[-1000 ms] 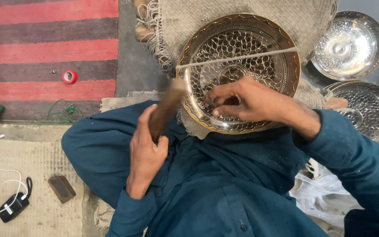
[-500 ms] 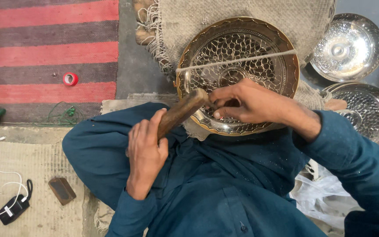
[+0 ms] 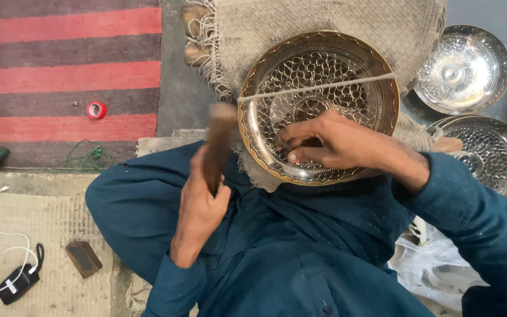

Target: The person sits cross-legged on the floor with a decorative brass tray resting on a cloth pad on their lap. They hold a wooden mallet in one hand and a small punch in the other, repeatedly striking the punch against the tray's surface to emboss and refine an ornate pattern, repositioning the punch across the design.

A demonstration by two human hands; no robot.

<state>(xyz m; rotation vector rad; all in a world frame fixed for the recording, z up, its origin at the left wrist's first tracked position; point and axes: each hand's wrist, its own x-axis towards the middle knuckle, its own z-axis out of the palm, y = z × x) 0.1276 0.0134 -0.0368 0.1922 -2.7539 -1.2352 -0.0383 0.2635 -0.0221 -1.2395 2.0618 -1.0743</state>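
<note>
Brass-coloured round engraved tray [image 3: 324,70] rests on burlap over our lap, a pale cord [image 3: 318,87] stretched across it. Our left hand [image 3: 198,208] has its grip closed around a brown wooden mallet [image 3: 218,144], which has swung back up from its lower tilt half a second ago and is blurred, so we judge the hammering is mid-stroke. Our right hand [image 3: 330,144] pinches something small against the tray; we cannot tell what. Leftward, a red-striped rug [image 3: 60,64] and a woven mat [image 3: 30,235] cover the floor; two silver dishes [image 3: 462,70] lie right.
</note>
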